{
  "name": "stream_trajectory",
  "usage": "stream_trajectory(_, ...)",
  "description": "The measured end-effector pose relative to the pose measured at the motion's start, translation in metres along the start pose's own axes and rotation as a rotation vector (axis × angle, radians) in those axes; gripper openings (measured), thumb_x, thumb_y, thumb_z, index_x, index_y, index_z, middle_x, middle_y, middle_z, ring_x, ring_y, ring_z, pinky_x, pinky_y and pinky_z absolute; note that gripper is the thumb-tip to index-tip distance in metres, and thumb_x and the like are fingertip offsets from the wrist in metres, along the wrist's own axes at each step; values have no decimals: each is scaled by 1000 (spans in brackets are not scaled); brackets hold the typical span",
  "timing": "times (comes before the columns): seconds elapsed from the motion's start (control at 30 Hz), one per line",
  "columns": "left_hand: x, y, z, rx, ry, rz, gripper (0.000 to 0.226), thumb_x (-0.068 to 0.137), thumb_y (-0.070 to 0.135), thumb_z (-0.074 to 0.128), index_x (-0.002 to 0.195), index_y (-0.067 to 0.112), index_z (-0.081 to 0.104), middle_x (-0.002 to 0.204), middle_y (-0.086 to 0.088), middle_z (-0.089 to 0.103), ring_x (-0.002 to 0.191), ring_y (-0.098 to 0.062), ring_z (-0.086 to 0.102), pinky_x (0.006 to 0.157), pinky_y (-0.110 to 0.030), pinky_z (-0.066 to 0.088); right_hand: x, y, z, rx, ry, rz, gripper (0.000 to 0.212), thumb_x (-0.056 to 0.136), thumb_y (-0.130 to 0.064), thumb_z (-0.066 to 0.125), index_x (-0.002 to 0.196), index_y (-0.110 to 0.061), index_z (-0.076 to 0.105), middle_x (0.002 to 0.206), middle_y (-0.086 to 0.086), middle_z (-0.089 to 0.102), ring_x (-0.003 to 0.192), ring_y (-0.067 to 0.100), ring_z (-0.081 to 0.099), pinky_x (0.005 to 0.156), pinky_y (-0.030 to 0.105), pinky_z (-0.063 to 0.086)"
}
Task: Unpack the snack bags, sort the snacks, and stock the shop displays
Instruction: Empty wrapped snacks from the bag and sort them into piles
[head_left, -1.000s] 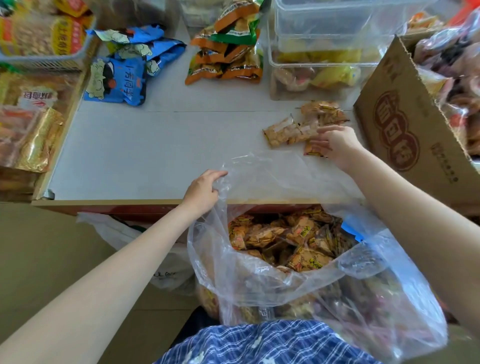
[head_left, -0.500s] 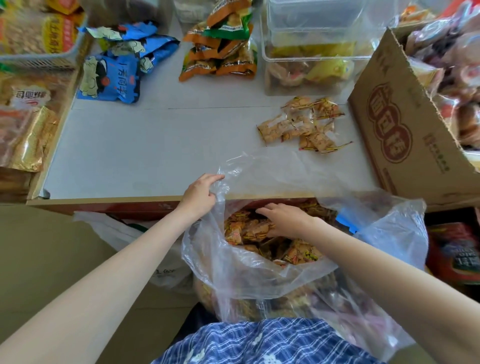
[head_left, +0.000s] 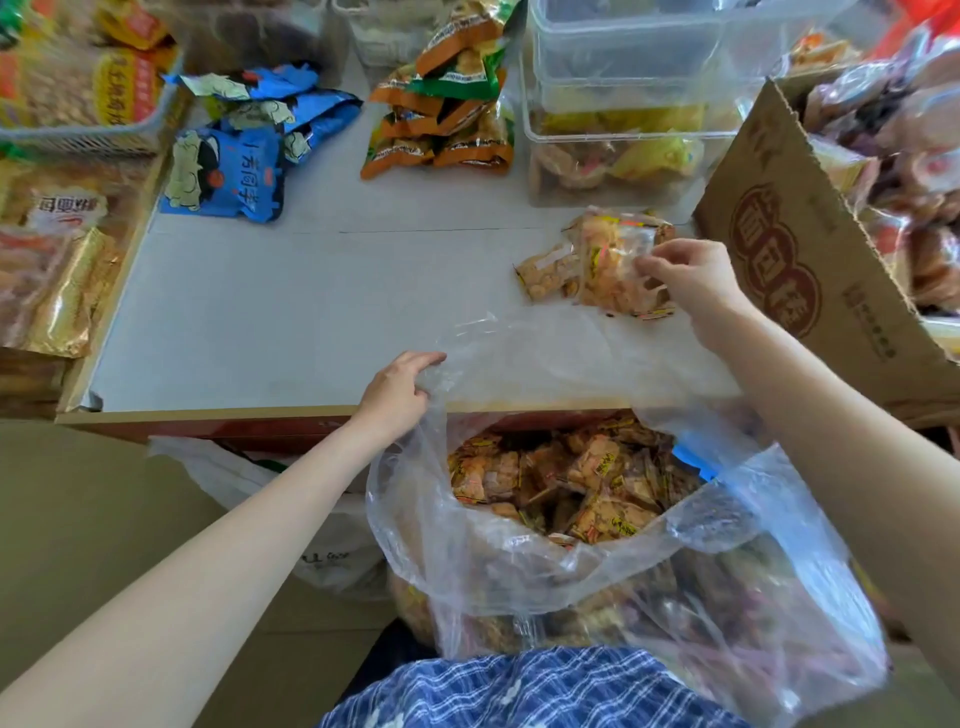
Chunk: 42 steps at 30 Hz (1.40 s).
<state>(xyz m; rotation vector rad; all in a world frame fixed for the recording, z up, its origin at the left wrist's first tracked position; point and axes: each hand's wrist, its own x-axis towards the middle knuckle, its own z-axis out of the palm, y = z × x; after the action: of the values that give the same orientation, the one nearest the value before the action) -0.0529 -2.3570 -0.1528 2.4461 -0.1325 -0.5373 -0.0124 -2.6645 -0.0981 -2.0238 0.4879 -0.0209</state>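
Note:
A large clear plastic bag (head_left: 519, 561) stands open on my lap, full of small orange-brown snack packets (head_left: 587, 483). My left hand (head_left: 397, 392) grips the bag's rim at its left side, just over the front edge of the grey counter (head_left: 291, 306). My right hand (head_left: 691, 283) is over the counter at the right and pinches several snack packets (head_left: 615, 270) by their clear wrappers. They hang over a small pile of the same packets (head_left: 545, 273) lying on the counter.
A brown cardboard box (head_left: 795, 249) of wrapped goods stands at the right. Clear plastic tubs (head_left: 623, 130) stand behind the pile. Orange-green bags (head_left: 447, 124) and blue bags (head_left: 228, 176) lie at the back. Gold packs (head_left: 57, 270) fill the left shelf. A white bag (head_left: 291, 499) hangs below.
My right hand left the pile, dipped into the bag, and has come back up over the pile holding several packets. My left hand kept its hold on the rim.

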Motion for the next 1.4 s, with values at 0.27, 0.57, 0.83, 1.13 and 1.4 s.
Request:
stream_trajectory(0.27,-5,3,6,17,-4,21,56,87,-9,39,135,18,48,139,0,45,126,-20,44,91,-19,33,40,34,-31,288,96,444,42,94,1,43,136,1,38,87,5,52,70,13,55,60,21,52)
stream_trajectory(0.57,-11,7,19,-20,-41,17,55,89,-7,40,136,20,47,139,0,44,124,-23,45,98,-29,38,-85,44,37,-926,-843,-425,44,90,2,48,128,-18,55,134,2,51,121,19,49,101,31,41)
stream_trajectory(0.83,-14,-1,11,-13,-19,5,56,88,-9,39,136,20,47,141,1,43,127,-20,42,96,-21,33,-93,84,75,-1463,-1029,-581,31,95,-7,46,124,-12,54,127,7,55,119,26,45,85,32,42)
stream_trajectory(1.13,-1,6,14,-55,-20,16,55,88,-9,39,135,17,48,140,-1,44,127,-22,44,98,-23,34,-36,10,17,-366,-273,-132,2,86,-13,65,88,-12,65,78,-1,62,64,9,53,61,20,42)
stream_trajectory(1.4,-6,0,9,-21,-12,7,57,85,-11,37,135,16,49,138,-1,45,126,-20,44,90,-16,32,23,10,-18,653,330,507,27,89,8,51,74,-10,37,84,11,58,60,12,54,43,18,47)
